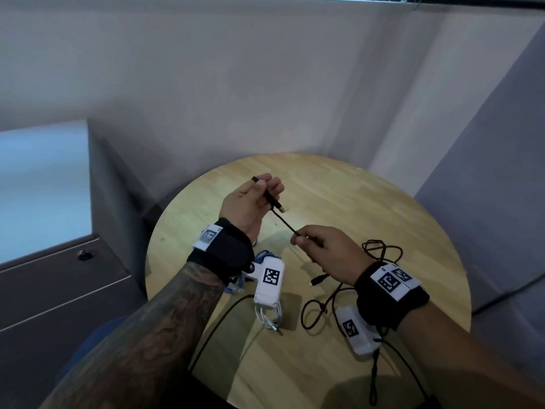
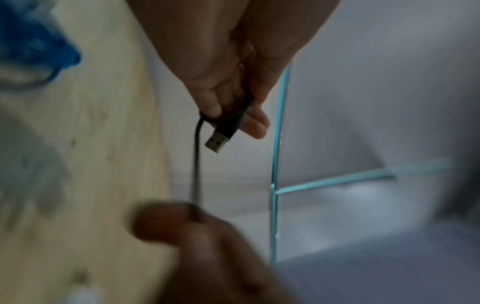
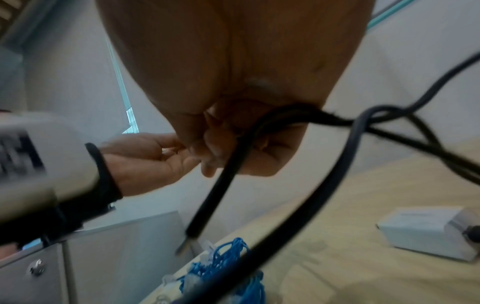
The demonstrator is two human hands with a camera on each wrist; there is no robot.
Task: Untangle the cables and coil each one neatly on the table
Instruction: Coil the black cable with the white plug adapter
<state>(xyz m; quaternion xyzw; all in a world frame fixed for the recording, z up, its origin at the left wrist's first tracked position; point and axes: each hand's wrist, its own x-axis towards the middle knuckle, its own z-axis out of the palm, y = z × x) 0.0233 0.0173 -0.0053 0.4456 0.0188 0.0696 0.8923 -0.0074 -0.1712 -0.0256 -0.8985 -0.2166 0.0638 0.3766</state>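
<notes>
Above the table (image 1: pixel 339 202), the left hand (image 1: pixel 250 202) pinches the black cable (image 1: pixel 284 224) by its plug; the right hand (image 1: pixel 327 249) grips it further along (rest trails tangled). Best wind even loops, tension light.

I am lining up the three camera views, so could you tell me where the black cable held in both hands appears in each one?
Head: the black cable runs taut across the middle, from the left hand down to the right hand.
Left wrist: centre, its plug below the fingers, the cord dropping to the blurred right hand.
Right wrist: centre, coming out of the right hand's grip.
Shared landmark: the blue cable bundle on the table.
</notes>
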